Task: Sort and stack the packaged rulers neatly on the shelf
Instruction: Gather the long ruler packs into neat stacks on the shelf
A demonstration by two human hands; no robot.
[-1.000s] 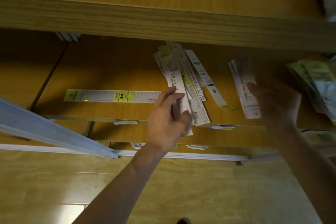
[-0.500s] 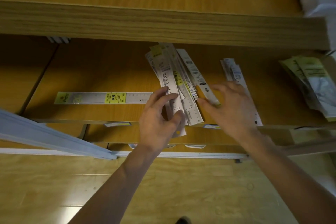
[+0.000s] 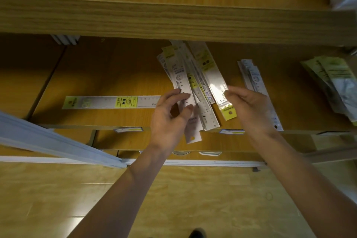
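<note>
The left hand point(image 3: 170, 120) is pinching the near end of the fanned rulers point(image 3: 190, 87) mid-shelf point(image 3: 108, 120), while the right hand point(image 3: 249, 108) is nipping one yellow-tagged ruler point(image 3: 218, 85) by its edge. Best to be lifting that one clear while steadying the fan, so nothing slides off the front.

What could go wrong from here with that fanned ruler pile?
1. The fanned pile of packaged rulers hangs over the shelf edge; the lowest pack could slide off to the floor.
2. The right hand pinches only the side of the yellow-tagged ruler pack, so the glossy sleeve may slip.
3. The left hand may nudge the long ruler lying crosswise beside it.
</note>
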